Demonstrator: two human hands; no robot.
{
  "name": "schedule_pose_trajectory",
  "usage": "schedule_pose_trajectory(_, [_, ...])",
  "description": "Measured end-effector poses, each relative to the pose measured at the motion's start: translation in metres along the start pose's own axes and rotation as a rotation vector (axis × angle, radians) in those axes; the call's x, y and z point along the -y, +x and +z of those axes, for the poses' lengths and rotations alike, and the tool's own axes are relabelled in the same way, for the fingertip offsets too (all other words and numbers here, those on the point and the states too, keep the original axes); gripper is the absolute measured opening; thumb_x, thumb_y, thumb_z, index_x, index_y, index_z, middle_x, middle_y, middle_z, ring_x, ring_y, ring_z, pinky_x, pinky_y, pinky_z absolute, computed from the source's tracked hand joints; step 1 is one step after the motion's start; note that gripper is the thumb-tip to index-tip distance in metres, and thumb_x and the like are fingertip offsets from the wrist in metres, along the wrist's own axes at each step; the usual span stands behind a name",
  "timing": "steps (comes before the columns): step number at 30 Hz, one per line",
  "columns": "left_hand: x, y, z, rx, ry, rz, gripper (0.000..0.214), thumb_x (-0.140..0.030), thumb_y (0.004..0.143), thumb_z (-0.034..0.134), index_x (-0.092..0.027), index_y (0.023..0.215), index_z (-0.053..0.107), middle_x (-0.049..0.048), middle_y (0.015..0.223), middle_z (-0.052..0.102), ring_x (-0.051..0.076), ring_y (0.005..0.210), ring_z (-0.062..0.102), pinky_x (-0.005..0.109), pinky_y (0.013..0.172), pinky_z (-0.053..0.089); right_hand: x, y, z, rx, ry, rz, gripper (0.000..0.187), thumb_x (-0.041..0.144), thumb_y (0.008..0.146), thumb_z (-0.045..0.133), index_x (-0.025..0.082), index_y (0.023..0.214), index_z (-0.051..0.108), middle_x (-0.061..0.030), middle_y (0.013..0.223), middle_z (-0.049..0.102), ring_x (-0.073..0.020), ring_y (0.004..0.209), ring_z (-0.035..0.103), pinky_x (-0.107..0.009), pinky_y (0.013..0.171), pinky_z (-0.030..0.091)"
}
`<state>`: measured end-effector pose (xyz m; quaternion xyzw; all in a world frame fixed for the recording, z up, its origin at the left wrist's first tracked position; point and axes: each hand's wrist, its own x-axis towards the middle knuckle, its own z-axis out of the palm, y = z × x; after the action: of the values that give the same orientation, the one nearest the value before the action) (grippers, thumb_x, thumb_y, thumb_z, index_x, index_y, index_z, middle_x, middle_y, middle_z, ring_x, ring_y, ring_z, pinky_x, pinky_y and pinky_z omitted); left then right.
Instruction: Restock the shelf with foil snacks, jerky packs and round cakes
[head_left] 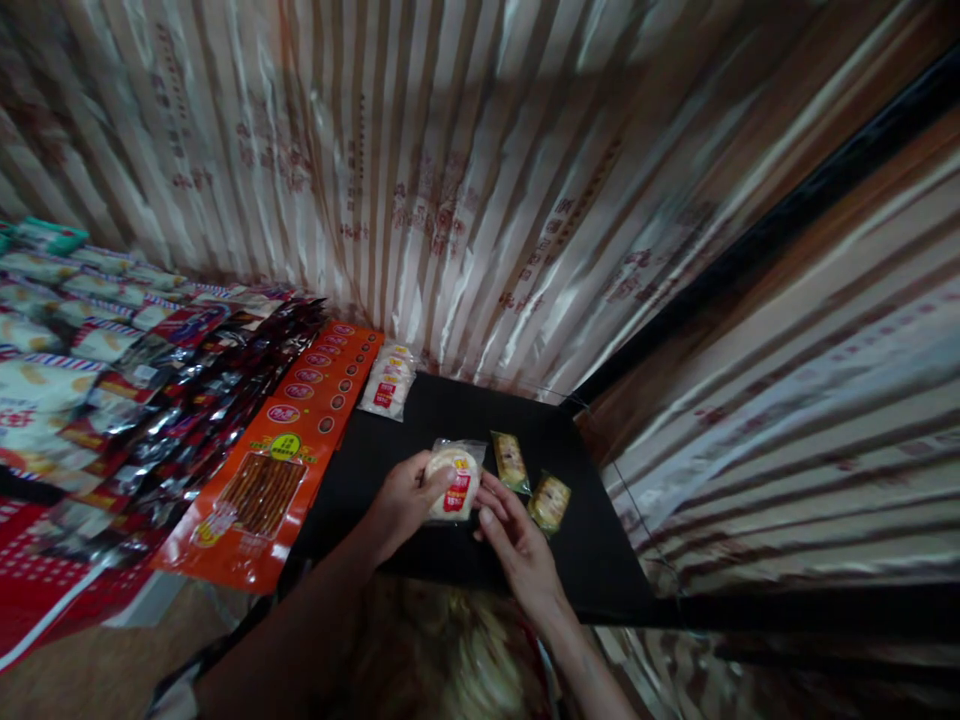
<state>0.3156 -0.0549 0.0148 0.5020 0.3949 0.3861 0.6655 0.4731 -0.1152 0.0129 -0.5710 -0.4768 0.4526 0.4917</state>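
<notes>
Above the black tabletop, my left hand grips a rice cracker packet: a round white cracker in a clear wrapper with a red and yellow label. Its thumb lies across the packet's front. My right hand is closed at the packet's right edge, fingers and thumb near each other; its fingertips are partly hidden. Just beyond that hand lie two small snack packs in greenish-yellow wrappers, one pack farther back and the other pack nearer. More white cracker packets sit overlapped at the table's back left.
Long orange snack bags overlap left of my hands. Beyond them are dark red shiny packs and rows of white bags. A red perforated basket shows at lower left. Striped plastic sheeting hangs behind, beside a black frame bar.
</notes>
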Motion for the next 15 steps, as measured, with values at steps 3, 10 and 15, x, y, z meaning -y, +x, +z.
schedule_pose_trajectory(3, [0.000, 0.002, 0.002, 0.069, -0.073, -0.026, 0.041, -0.046, 0.070, 0.062, -0.013, 0.094, 0.058, 0.0056, 0.085, 0.068, 0.016, 0.072, 0.062, 0.026, 0.065, 0.049, -0.004, 0.002, 0.007, -0.042, -0.007, 0.034, 0.060, 0.057, 0.066, 0.066, 0.023, 0.114, 0.057, -0.0076, 0.094, 0.069, -0.0197, 0.077, 0.064, -0.026, 0.057, 0.050])
schedule_pose_trajectory(10, [0.006, 0.012, -0.008, -0.101, 0.382, 0.107, 0.042, -0.033, 0.078, 0.053, -0.018, 0.117, 0.051, 0.0015, 0.081, 0.067, 0.016, 0.074, 0.062, 0.026, 0.070, 0.049, -0.010, -0.002, 0.021, -0.100, -0.037, 0.061, 0.044, 0.057, 0.063, 0.068, 0.020, 0.087, 0.066, -0.0028, 0.069, 0.066, -0.0149, 0.056, 0.056, -0.023, 0.046, 0.041])
schedule_pose_trajectory(15, [-0.006, 0.009, -0.010, -0.194, 0.653, 0.088, 0.049, -0.026, 0.078, 0.051, -0.013, 0.125, 0.046, 0.0109, 0.109, 0.063, 0.022, 0.102, 0.058, 0.032, 0.092, 0.043, -0.001, 0.011, 0.034, -0.112, -0.031, 0.056, 0.040, 0.052, 0.064, 0.068, 0.020, 0.088, 0.065, -0.0024, 0.070, 0.067, -0.0146, 0.055, 0.055, -0.023, 0.045, 0.039])
